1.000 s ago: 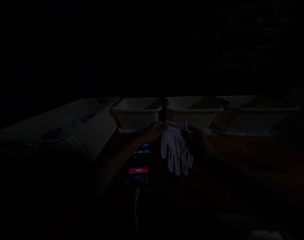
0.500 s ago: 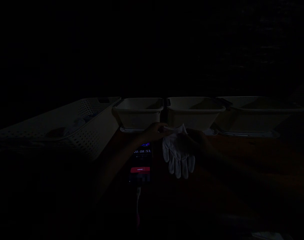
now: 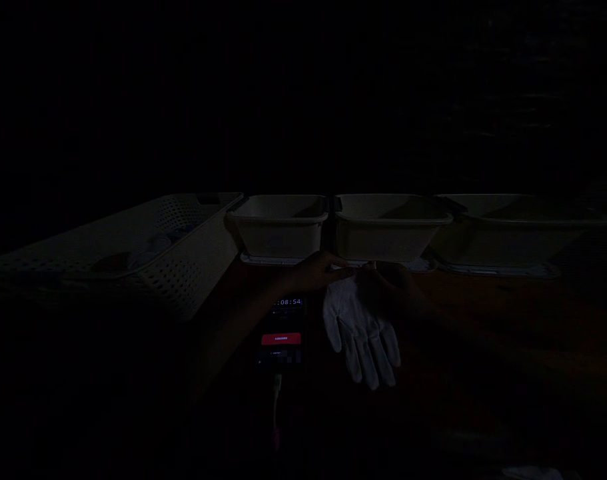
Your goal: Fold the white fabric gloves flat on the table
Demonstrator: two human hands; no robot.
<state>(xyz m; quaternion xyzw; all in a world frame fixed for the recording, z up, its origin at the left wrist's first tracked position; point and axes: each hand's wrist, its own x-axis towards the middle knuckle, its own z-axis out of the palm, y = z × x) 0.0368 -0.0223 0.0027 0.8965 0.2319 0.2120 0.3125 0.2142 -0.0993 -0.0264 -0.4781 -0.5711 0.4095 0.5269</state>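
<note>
The scene is very dark. A white glove (image 3: 360,333) lies on the reddish table with its fingers pointing toward me. My left hand (image 3: 313,272) pinches the glove's cuff at the far left. My right hand (image 3: 390,283) is dim and rests on the cuff's right side; its fingers seem curled on the fabric. Both hands sit just in front of the row of white bins.
Three white plastic bins (image 3: 279,223) (image 3: 388,223) (image 3: 513,227) stand in a row at the back. A white perforated basket (image 3: 133,257) with dim items lies at the left. A phone (image 3: 282,330) showing a timer lies left of the glove, its cable (image 3: 276,400) running toward me.
The glove has come down from hanging upright and now lies flatter on the table, its fingers spread nearer to me. Both hands lowered slightly. The phone timer went from 8:53 to 8:54.
</note>
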